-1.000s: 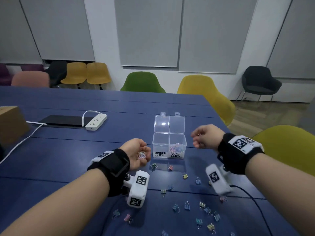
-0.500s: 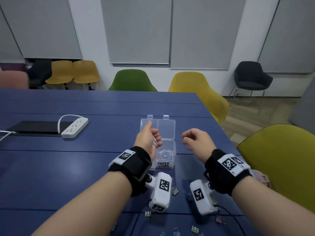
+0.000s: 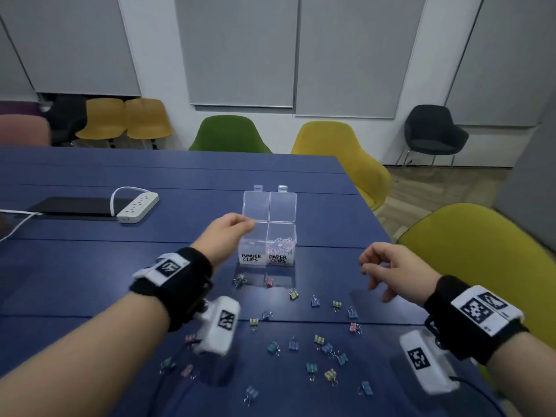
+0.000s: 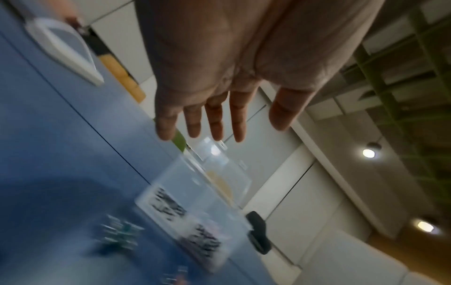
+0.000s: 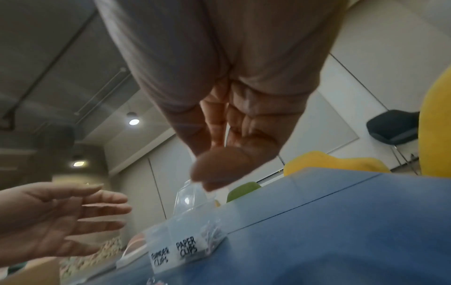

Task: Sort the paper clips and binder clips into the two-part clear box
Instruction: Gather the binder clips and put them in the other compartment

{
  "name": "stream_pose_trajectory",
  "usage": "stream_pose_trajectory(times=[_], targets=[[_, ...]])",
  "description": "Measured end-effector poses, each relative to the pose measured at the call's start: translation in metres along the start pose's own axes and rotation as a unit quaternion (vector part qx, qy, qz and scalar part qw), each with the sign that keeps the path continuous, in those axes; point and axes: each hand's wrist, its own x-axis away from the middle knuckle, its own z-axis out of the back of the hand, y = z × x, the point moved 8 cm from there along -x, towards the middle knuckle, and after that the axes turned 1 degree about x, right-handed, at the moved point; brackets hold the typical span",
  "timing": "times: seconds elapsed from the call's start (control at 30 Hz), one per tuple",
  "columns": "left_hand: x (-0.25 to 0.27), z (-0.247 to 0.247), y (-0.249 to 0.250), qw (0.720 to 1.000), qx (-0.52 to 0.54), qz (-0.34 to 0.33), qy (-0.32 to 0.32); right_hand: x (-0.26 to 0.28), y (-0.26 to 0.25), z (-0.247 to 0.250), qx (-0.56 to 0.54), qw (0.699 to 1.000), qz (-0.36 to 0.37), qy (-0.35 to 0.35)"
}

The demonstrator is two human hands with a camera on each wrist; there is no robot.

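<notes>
The clear two-part box (image 3: 267, 246) stands on the blue table (image 3: 90, 266), lid up, with labels BINDER CLIPS on the left and PAPER CLIPS on the right. Pale paper clips (image 3: 281, 248) fill the right part. My left hand (image 3: 249, 227) hovers at the box's left rim; in the left wrist view its fingers (image 4: 217, 123) are straight and hold nothing. My right hand (image 3: 370, 272) hangs right of the box, fingers loosely curled, with nothing in it. Several coloured binder clips (image 3: 314, 302) lie scattered in front of the box. The box (image 5: 185, 244) also shows in the right wrist view.
A white power strip (image 3: 137, 207) and a flat black pad (image 3: 75, 207) lie at the far left. The table's right edge runs close to my right hand, with a yellow-green chair (image 3: 481, 251) beyond it. More chairs stand behind the table.
My left hand carried pinched clips up to the box and now has straight fingers with nothing in them. My right hand moved right and down, away from the box, and loosened.
</notes>
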Motion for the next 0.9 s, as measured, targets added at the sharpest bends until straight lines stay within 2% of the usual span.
stream_pose_trajectory(times=[0.07, 0.1, 0.17, 0.23, 0.3, 0.37, 0.57, 0.67, 0.73, 0.77, 0.83, 0.9], targets=[[0.020, 0.031, -0.019, 0.989, -0.149, 0.013, -0.018, 0.019, 0.003, -0.006, 0.062, 0.997, -0.017, -0.051], [0.030, 0.046, -0.032, 0.969, -0.243, 0.038, -0.036, 0.029, 0.006, -0.010, 0.086, 0.993, -0.030, -0.080], [0.052, 0.073, -0.063, 0.908, -0.395, 0.115, -0.079, 0.050, 0.012, -0.025, 0.141, 0.976, -0.066, -0.151], [0.074, 0.092, -0.084, 0.868, -0.448, 0.183, -0.114, 0.072, 0.019, -0.043, 0.191, 0.951, -0.098, -0.222], [0.090, 0.100, -0.099, 0.865, -0.433, 0.216, -0.134, 0.090, 0.026, -0.057, 0.239, 0.929, -0.116, -0.256], [0.101, 0.101, -0.107, 0.878, -0.400, 0.225, -0.138, 0.100, 0.029, -0.069, 0.277, 0.920, -0.126, -0.249], [0.103, 0.087, -0.116, 0.926, -0.295, 0.213, -0.094, 0.091, 0.024, -0.097, 0.256, 0.935, -0.152, -0.191], [0.099, 0.075, -0.110, 0.934, -0.291, 0.190, -0.081, 0.081, 0.009, -0.112, 0.262, 0.939, -0.140, -0.172], [0.096, 0.066, -0.101, 0.915, -0.361, 0.157, -0.088, 0.075, -0.003, -0.121, 0.274, 0.938, -0.127, -0.169], [0.093, 0.061, -0.097, 0.894, -0.417, 0.135, -0.097, 0.073, -0.008, -0.126, 0.289, 0.935, -0.119, -0.170], [0.089, 0.052, -0.092, 0.853, -0.501, 0.102, -0.108, 0.067, -0.018, -0.135, 0.337, 0.919, -0.098, -0.178], [0.085, 0.047, -0.094, 0.829, -0.539, 0.096, -0.116, 0.062, -0.024, -0.141, 0.390, 0.898, -0.079, -0.187]])
